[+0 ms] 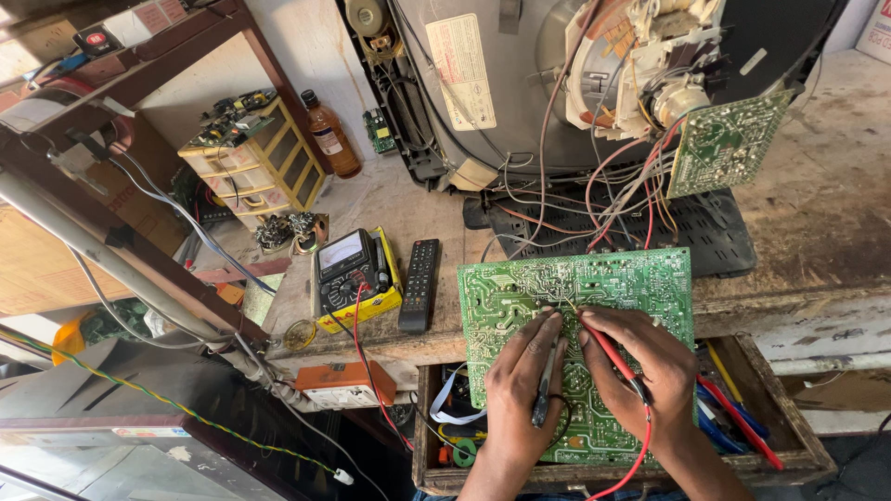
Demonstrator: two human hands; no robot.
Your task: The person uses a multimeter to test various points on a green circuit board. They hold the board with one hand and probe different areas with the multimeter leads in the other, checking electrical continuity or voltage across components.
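Observation:
A green circuit board [520, 288] lies solder side up at the bench's front edge, over an open drawer. My left hand [522, 390] rests on the board and holds a black test probe [546, 382], tip pointing up toward the board's middle. My right hand [640, 366] holds a red test probe [608, 351] with its tip touching the board close to the black one. A red lead [364, 345] runs from an analog multimeter [351, 269] in a yellow case to the left.
A black remote [420, 283] lies beside the meter. An opened tube television [557, 93] with a small green board [726, 141] and loose wires stands behind. A brown bottle [329, 137] and small drawer cabinet [255, 167] sit at left. The wooden drawer [789, 436] holds tools.

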